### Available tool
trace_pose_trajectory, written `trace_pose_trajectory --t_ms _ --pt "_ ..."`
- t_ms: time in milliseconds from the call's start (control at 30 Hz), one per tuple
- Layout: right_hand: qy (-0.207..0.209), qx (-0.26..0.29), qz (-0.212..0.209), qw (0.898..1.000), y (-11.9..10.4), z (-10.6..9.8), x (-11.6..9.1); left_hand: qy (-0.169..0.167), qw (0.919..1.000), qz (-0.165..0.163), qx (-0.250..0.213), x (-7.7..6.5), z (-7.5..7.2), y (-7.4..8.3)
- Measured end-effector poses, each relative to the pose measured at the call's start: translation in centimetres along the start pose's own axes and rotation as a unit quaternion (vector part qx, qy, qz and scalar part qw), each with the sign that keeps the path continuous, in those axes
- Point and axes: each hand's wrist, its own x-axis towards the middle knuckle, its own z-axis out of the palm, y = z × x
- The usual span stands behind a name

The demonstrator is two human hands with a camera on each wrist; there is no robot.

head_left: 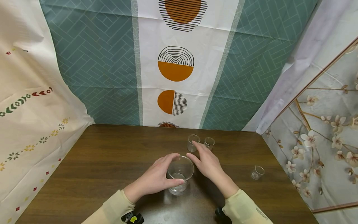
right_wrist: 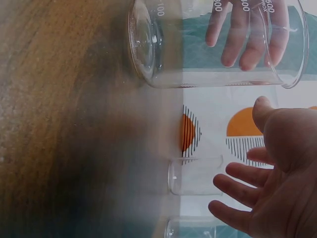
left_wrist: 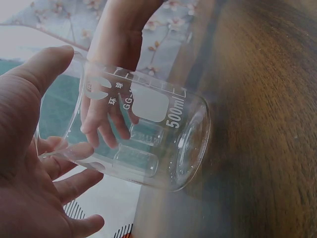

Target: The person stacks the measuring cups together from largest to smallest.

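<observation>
A large clear glass beaker (head_left: 179, 188), marked 500ml in the left wrist view, stands upright on the wooden table in front of me. My left hand (head_left: 158, 174) holds it from the left near the rim, thumb on the near side and fingers on the far side. To the right of the beaker is my right hand (head_left: 208, 161), apart from the glass, its fingers spread and loosely bent with nothing in them. Just past its fingertips stand two small glass beakers, one on the left (head_left: 191, 147) and one on the right (head_left: 209, 142).
Farther right on the table (head_left: 112, 155) is a third small beaker (head_left: 257, 172) with a spout. A patterned cloth (head_left: 176, 74) hangs behind the table's back edge. More cloth hangs at the left (head_left: 36, 102) and right (head_left: 321, 149) sides.
</observation>
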Motion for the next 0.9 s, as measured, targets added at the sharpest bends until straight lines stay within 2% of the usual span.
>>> trace_pose_trajectory --t_ms 167,900 --pt "-0.005 -0.006 -0.004 1.000 -0.2 -0.1 0.2 -0.001 1.0000 -0.001 -0.003 0.0 -0.1 0.1" --pt "0.026 -0.050 -0.039 0.998 -0.4 0.1 1.8 0.002 1.0000 0.005 0.001 0.0 0.1 -0.1"
